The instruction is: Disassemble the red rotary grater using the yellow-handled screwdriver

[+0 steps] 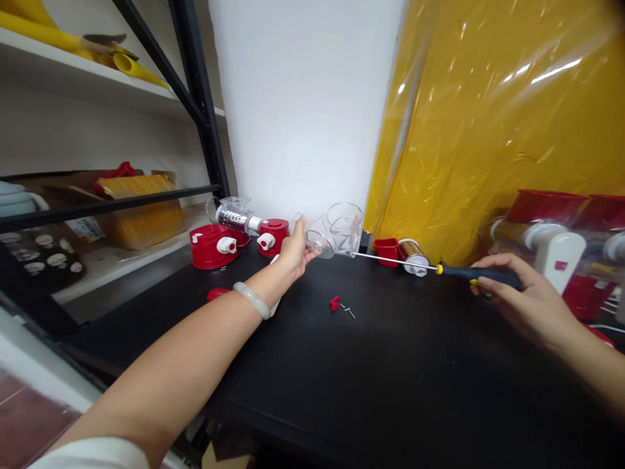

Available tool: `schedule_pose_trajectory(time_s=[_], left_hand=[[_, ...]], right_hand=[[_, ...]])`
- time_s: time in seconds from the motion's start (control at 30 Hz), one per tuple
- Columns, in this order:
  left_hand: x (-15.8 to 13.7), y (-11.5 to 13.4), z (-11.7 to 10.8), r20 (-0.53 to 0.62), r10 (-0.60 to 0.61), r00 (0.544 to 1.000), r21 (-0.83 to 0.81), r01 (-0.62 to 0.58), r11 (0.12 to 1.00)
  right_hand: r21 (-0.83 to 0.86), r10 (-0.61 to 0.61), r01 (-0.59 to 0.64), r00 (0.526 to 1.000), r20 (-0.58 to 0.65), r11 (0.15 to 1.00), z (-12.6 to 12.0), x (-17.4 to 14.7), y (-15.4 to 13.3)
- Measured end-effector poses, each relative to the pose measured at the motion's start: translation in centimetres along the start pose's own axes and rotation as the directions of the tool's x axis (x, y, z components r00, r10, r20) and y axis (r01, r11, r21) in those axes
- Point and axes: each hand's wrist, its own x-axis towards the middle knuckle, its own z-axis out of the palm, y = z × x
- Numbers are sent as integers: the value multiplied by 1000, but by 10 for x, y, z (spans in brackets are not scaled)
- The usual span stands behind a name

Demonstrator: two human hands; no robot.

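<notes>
My left hand is closed on a clear plastic grater housing, lifted above the black table. In my right hand is a screwdriver with a dark handle and a yellow collar. Its long shaft points left, and the tip meets or lies very near the housing's lower right edge; I cannot tell whether it sits in a screw. Below, a small red part lies on the table with a few loose screws beside it.
Red bases with white knobs stand at the back left near a metal grater drum. Behind the screwdriver lie a red pusher and another drum. Assembled red-and-white graters stand right. A black shelf frame borders the left.
</notes>
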Motion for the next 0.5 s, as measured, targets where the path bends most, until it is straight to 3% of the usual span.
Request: schedule_pose_trajectory(time_s=[0.1,0.23,0.4,0.5], left_hand=[[-2,0,1,0,-7,1000,0,7,1000],[-2,0,0,-26,24,999,63,-23,998],[0,1,-1,-66,73,995,99,-67,993],[1,2,-2,-81,100,992,124,-90,988]], right_hand=[[88,24,-34,994,103,996,-5,1,7],[149,79,-91,993,87,985,1,0,7],[380,173,-194,981,88,904,15,-1,8],[264,192,-249,956,223,932,16,-2,14]])
